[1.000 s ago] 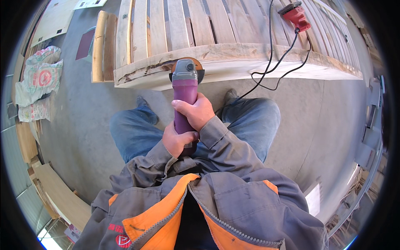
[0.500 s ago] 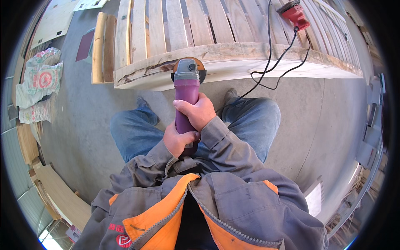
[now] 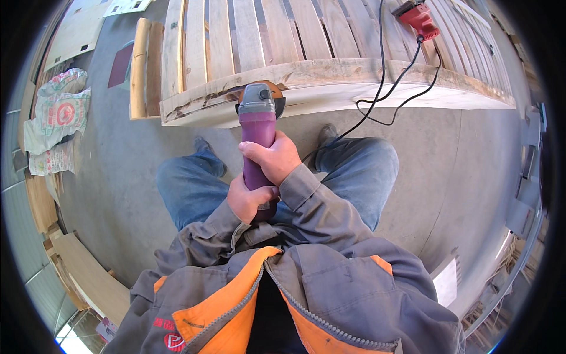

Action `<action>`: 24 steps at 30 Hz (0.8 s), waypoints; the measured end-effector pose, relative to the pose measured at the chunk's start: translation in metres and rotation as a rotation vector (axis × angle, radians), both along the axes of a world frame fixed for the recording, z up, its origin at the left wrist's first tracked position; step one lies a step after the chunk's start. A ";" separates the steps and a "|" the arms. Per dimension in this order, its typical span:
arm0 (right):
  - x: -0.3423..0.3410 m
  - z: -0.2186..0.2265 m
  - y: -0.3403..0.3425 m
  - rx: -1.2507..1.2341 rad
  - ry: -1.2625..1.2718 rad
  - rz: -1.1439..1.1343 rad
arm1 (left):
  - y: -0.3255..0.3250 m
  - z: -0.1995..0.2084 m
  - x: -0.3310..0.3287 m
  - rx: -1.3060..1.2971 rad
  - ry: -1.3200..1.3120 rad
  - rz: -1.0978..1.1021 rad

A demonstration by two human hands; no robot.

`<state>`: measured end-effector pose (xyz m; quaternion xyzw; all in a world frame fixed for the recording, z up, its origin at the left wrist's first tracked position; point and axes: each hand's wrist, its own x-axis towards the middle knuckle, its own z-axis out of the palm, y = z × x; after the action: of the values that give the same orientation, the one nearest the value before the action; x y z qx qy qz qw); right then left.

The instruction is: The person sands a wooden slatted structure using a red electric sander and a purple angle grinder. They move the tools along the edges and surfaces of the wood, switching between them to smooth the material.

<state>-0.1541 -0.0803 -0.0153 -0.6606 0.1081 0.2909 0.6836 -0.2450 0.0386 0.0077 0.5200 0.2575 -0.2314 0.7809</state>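
Both of my hands are wrapped round a purple angle grinder with a grey head and an orange-brown disc. My right hand grips the body nearer the head, thumb across the top. Behind it, my left hand closes on the rear of the body. The disc is at the near edge beam of a slatted wooden frame, over a dark, rough streak in the wood. Whether the disc touches the beam I cannot tell.
A red power sander lies on the slats at the right, and black cords hang over the beam to the floor. White printed sacks and wooden boards are at the left. My legs straddle the space before the frame.
The grinder and both hands have shifted slightly left along the beam. My grip on the grinder is the same.
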 end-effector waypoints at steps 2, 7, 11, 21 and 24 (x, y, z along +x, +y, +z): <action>0.000 0.000 -0.002 0.005 0.001 -0.003 | -0.001 0.001 0.001 0.013 0.002 -0.018; 0.002 0.001 -0.008 -0.015 -0.004 -0.019 | -0.003 0.003 0.004 0.027 0.014 -0.092; 0.002 0.001 -0.009 -0.032 -0.011 -0.012 | -0.004 0.001 0.004 0.025 0.018 -0.085; 0.002 -0.001 -0.014 -0.045 -0.010 -0.015 | -0.009 0.005 0.007 0.027 0.034 -0.071; 0.002 -0.001 -0.015 -0.041 -0.015 -0.028 | -0.007 0.001 0.006 0.029 0.036 -0.093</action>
<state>-0.1526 -0.0951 -0.0160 -0.6750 0.1180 0.2741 0.6748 -0.2388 0.0314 0.0084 0.5385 0.2504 -0.2727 0.7569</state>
